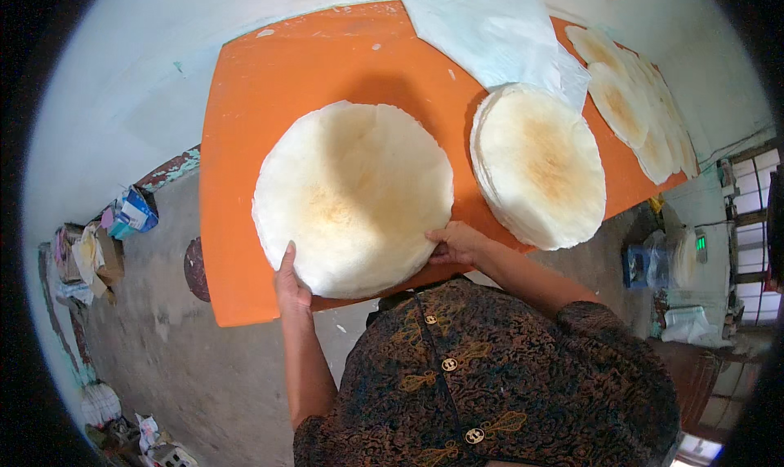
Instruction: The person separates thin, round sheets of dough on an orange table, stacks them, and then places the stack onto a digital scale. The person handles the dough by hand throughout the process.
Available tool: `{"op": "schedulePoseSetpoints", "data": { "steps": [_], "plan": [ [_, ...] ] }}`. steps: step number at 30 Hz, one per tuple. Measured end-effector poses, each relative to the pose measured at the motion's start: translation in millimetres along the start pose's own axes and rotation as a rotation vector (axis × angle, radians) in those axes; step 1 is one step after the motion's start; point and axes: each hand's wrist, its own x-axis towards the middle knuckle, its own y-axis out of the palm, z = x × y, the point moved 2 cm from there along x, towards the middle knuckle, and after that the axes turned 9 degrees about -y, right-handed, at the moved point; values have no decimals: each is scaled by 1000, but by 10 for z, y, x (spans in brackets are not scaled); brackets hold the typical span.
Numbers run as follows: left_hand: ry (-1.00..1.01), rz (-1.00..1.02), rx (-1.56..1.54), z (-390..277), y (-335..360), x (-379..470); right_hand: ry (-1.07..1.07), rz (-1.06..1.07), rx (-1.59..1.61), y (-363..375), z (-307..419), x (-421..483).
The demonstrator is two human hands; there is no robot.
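Observation:
Before me on an orange table (263, 99) is a large round stack of thin flatbreads (294, 167), pale with a faint brown patch. My left hand (290, 283) grips its near left edge, thumb on top. At the near right edge, my right hand (456, 243) holds the rim with the fingers partly hidden beneath. To the right stands a second, thicker stack of round flatbreads (545, 161), browned in the middle and apart from the first. How many sheets lie in either stack, I cannot tell.
A white plastic sheet (490, 32) hangs over the table's back, reaching the second stack. More flatbreads (631, 99) overlap at the far right. A round dark stool (197, 270) is partly under the left edge. Boxes (110, 252) stand along the left wall; a blue crate (635, 266) is at right.

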Motion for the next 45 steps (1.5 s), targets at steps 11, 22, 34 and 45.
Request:
{"op": "schedulePoseSetpoints", "data": {
  "steps": [11, 22, 34, 45],
  "plan": [
    [95, 88, -42, -47, 303, -283, -1106, -347, -1052, -46, 1676, 511],
    [69, -186, 176, 9, 177, -88, -618, -357, -1262, 227, 1294, 1009],
    [-89, 31, 69, -189, 809, -395, -371, -305, 124, -427, -85, -303],
    [-102, -14, 209, -359, 328, -590, -228, -79, 445, 56, 48, -269]
  ]
}}
